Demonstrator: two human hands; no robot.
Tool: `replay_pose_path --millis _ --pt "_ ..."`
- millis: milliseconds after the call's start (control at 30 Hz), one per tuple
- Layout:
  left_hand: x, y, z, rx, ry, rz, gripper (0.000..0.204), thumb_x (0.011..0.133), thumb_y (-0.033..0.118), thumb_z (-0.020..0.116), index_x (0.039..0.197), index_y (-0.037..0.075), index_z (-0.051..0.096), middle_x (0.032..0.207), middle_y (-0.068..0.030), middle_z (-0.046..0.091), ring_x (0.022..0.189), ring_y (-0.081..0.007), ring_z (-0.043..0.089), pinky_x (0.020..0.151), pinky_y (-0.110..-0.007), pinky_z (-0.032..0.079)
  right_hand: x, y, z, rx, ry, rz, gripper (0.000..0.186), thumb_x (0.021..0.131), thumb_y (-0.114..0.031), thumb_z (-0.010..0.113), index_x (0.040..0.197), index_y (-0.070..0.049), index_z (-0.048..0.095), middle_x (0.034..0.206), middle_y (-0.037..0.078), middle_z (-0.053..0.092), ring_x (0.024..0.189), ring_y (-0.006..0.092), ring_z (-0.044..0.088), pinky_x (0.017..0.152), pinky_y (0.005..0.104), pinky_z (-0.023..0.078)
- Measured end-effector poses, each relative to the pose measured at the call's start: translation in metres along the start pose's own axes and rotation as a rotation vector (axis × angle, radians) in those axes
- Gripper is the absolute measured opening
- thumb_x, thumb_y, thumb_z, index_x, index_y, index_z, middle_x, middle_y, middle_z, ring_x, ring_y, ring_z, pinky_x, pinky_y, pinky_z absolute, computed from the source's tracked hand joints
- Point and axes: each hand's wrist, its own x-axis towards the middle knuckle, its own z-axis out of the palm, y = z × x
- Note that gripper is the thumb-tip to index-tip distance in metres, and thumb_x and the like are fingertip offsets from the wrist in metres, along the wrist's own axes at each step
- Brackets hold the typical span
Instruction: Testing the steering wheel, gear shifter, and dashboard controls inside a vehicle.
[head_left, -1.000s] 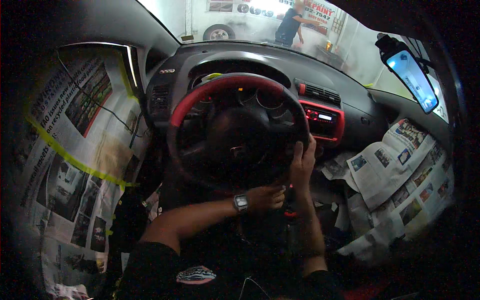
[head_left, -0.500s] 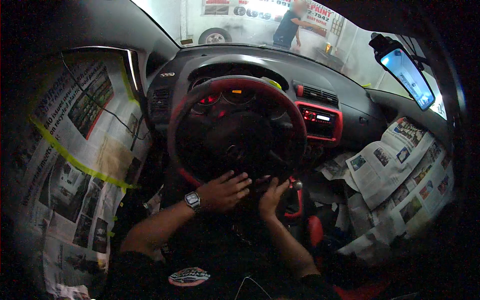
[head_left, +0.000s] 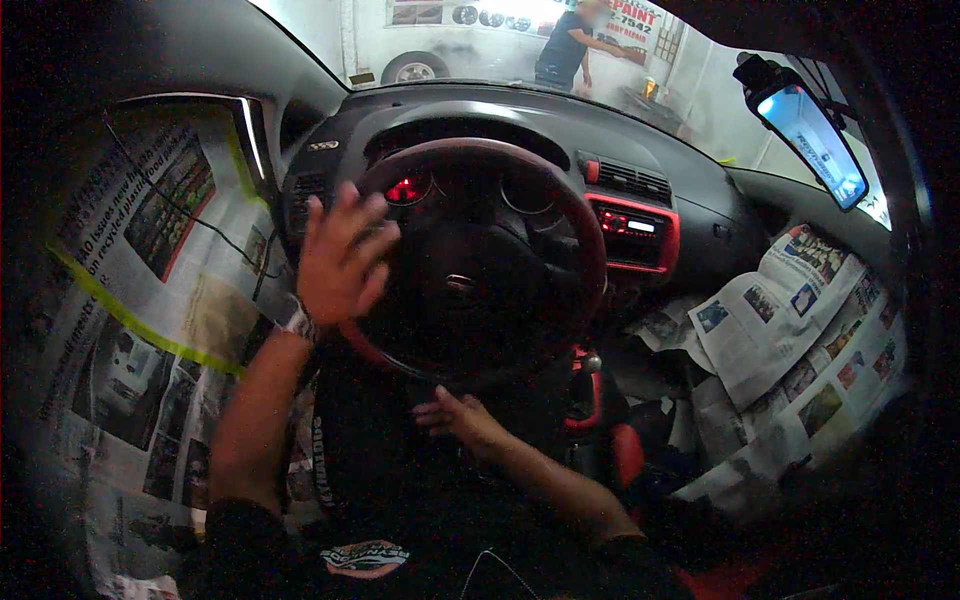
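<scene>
The steering wheel (head_left: 462, 376), dark with reddish parts on its rim, stands before me. My left hand (head_left: 345, 258) is raised at the wheel's left side, fingers spread and a little blurred, holding nothing. Whether it touches the rim I cannot tell. A metal watch (head_left: 298, 320) is on that wrist. Just under the wheel's bottom rim is my right hand (head_left: 468, 424), its fingers stretched out to the left with nothing visible in them. Behind the wheel, the gauge cluster (head_left: 405, 189) shows a red glow.
Newspaper with yellow tape covers the left door (head_left: 165, 350); more newspaper (head_left: 775, 320) lies over the passenger side. A red-trimmed car stereo (head_left: 630, 226) and a gear lever (head_left: 591, 363) are to the right. Beyond the windshield, a person (head_left: 565, 50) stands with an arm extended.
My left hand has risen from below the wheel to its left side. My right hand has moved left, away from the gear lever. An orange light in the gauges no longer shows.
</scene>
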Motion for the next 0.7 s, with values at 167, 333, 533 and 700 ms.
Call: replay_pose_path --millis 167,333,533,700 --pt "0.076 -0.027 -0.003 0.031 0.144 -0.075 0.053 0.095 0.027 0.064 0.146 0.018 0.051 0.157 -0.0126 0.045 0.153 -0.0407 0.031 0.123 -0.064 0.016 -0.018 -0.014 -0.006 0.326 0.151 -0.091 0.064 0.103 -0.053 0.059 0.14 -0.003 0.046 0.13 0.02 0.067 0.113 0.0328 0.069 0.091 0.0471 0.055" --pt "0.104 -0.029 0.0 0.063 0.126 -0.064 0.049 0.099 0.029 0.059 0.145 0.015 0.051 0.157 -0.0115 0.046 0.153 -0.0385 0.032 0.126 -0.059 0.014 -0.028 -0.014 -0.015 0.322 0.286 -0.22 0.054 0.104 -0.05 0.059 0.135 -0.008 0.045 0.125 0.016 0.065 0.11 0.0319 0.069 0.086 0.0448 0.056" --pt "0.103 -0.032 0.002 0.057 0.211 -0.036 0.045 0.099 0.034 0.06 0.139 0.015 0.054 0.149 -0.0114 0.053 0.148 -0.0376 0.04 0.122 -0.059 0.025 -0.023 -0.007 -0.019 0.279 0.315 -0.243 0.051 0.105 -0.048 0.058 0.133 -0.008 0.043 0.126 0.013 0.063 0.108 0.03 0.069 0.082 0.0415 0.058" --pt "0.103 -0.032 0.002 0.056 0.219 -0.039 0.044 0.098 0.034 0.061 0.137 0.014 0.055 0.147 -0.012 0.054 0.147 -0.0378 0.042 0.121 -0.058 0.028 -0.021 -0.007 -0.018 0.232 0.379 -0.215 0.052 0.105 -0.047 0.058 0.134 -0.008 0.042 0.126 0.012 0.063 0.107 0.03 0.07 0.081 0.041 0.058"
